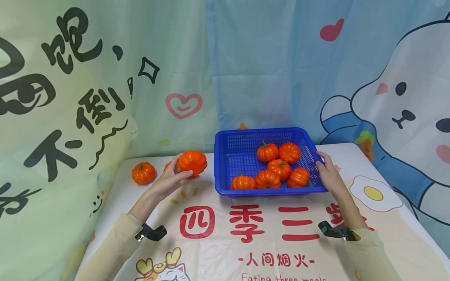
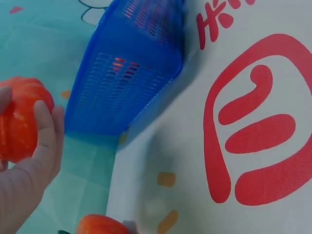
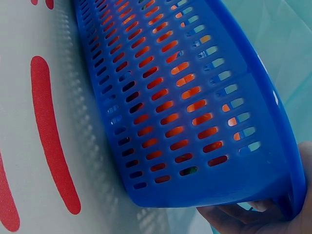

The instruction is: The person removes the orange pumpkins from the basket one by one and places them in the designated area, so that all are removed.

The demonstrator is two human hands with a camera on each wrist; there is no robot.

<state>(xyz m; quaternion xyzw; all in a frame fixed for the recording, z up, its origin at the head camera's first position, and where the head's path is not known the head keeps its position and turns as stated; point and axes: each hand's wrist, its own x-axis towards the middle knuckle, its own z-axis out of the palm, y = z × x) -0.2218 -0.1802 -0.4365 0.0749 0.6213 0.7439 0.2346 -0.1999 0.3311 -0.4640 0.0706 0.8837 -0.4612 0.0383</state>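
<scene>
My left hand (image 1: 172, 177) grips a small orange pumpkin (image 1: 193, 162) above the table, left of a blue plastic basket (image 1: 225, 191). In the left wrist view, fingers and thumb wrap round that pumpkin (image 2: 22, 126). My right hand (image 1: 327, 171) holds the basket's right rim; the right wrist view shows fingers under the lip of the basket wall (image 3: 243, 180). Several orange pumpkins lie inside, among them one with a green stem (image 1: 267, 152) at the back. Another pumpkin (image 1: 143, 173) sits on the table at left, and one more (image 1: 167, 166) is mostly hidden behind my left hand.
The table has a pale printed cloth (image 1: 218, 249) with red characters and a fried-egg picture (image 1: 374, 194). Behind it, close to the basket's back, hangs a printed curtain (image 1: 253, 78). A dark camera is strapped on each wrist.
</scene>
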